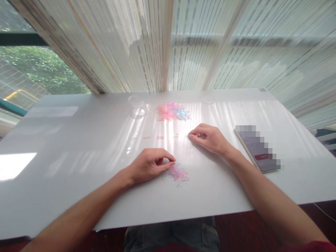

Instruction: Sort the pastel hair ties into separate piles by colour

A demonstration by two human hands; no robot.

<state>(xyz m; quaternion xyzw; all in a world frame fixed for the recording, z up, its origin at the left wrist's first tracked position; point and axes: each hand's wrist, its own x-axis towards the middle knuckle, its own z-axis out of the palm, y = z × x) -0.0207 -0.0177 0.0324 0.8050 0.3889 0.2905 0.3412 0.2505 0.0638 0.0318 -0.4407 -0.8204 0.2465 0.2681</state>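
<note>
From where I stand, a clear tub (138,112) sits just left of the big pile (172,112) of pink, orange and blue pieces on the white table (65,140). Nearer the person than that pile, a row of small pieces (147,137) runs sideways. The left hand (149,164), nearer still, has thumb and forefinger pressed together at the edge of the small pile (179,174); I can't tell whether anything is between them. The right hand (211,138), to the near right of the big pile, pinches a pale piece (186,135) at the row's right end. A clear lid (208,99) and a phone (257,150) lie right of the big pile.
</note>
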